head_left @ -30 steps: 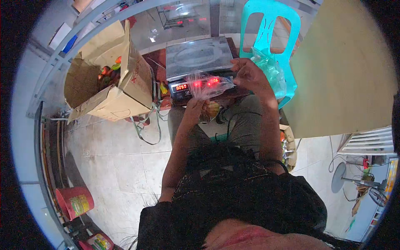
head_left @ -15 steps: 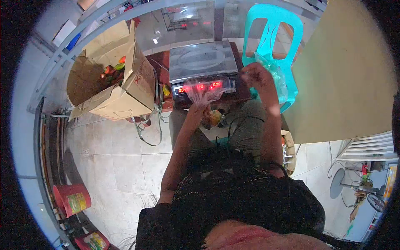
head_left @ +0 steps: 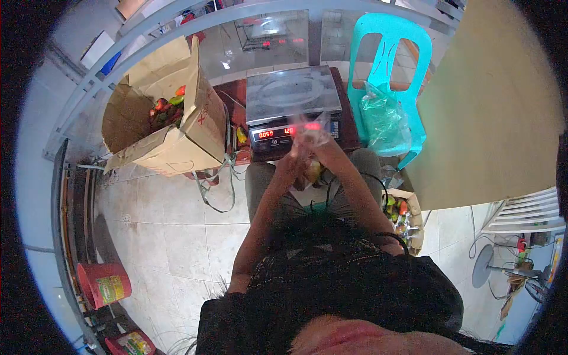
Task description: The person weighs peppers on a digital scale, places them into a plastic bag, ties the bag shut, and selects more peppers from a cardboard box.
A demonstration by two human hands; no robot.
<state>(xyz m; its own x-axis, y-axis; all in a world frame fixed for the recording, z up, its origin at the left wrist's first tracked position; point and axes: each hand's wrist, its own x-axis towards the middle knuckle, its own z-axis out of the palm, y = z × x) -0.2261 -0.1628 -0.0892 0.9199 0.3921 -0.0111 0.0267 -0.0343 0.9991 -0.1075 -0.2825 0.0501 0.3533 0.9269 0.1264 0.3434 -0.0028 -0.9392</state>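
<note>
My left hand (head_left: 289,163) is closed round the gathered neck of a clear plastic bag (head_left: 312,135). The bag's loose top sticks up in front of the scale's display. Below my hands, yellowish and reddish peppers (head_left: 312,172) show between my knees, seemingly in the bag. My right hand (head_left: 326,151) has its fingers at the same bag neck, close against my left hand, and is partly blurred. Just beyond both hands stands a digital weighing scale (head_left: 291,97) with a bare metal plate and lit red digits.
At the left, a cardboard box (head_left: 204,127) holds red and green peppers (head_left: 167,109). A turquoise plastic chair (head_left: 418,65) at the right bears a bag of green plastic (head_left: 383,121). Another box (head_left: 416,228) of peppers sits beside my right leg. Red buckets (head_left: 89,278) stand at the lower left.
My right hand has come from beside the chair, right of the scale, to the bag neck and joined my left hand. The view has shifted slightly.
</note>
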